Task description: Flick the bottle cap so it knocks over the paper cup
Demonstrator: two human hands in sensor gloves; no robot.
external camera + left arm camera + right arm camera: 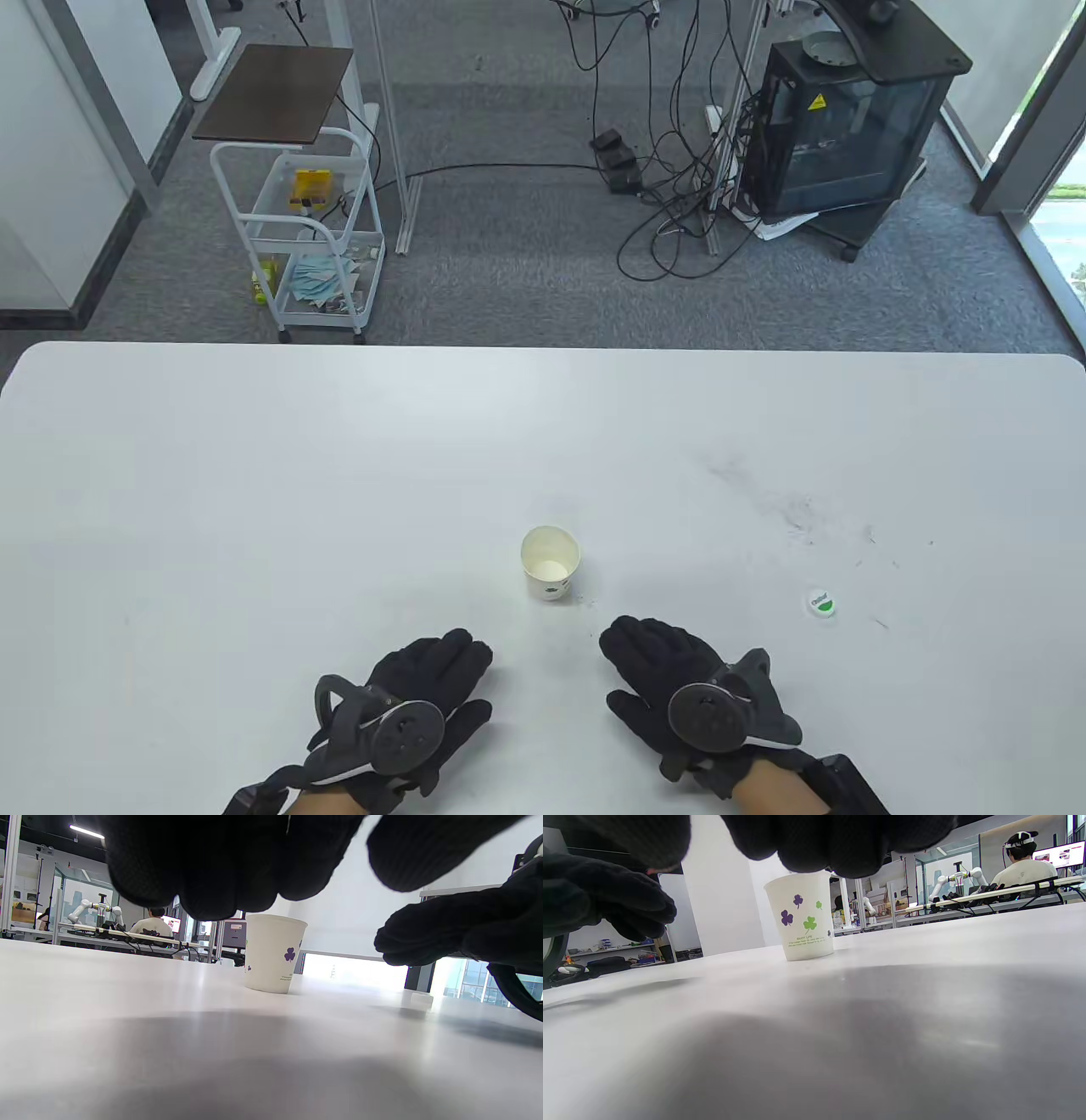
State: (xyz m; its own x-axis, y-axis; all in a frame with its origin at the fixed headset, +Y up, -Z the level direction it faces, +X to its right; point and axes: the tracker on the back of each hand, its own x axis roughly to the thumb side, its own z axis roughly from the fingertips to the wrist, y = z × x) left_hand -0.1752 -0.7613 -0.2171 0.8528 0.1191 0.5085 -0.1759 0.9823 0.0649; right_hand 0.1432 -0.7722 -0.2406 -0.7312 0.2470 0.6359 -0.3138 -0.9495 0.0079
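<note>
A white paper cup with clover prints stands upright on the white table, just beyond and between my hands. It also shows in the left wrist view and the right wrist view. A white and green bottle cap lies flat on the table to the right of the cup, beyond my right hand; it shows small in the left wrist view. My left hand and my right hand lie palm down near the front edge, fingers stretched toward the cup, holding nothing.
Faint dark scuff marks lie on the table right of centre. Beyond the far edge stand a white wire cart and a black cabinet with cables on the floor.
</note>
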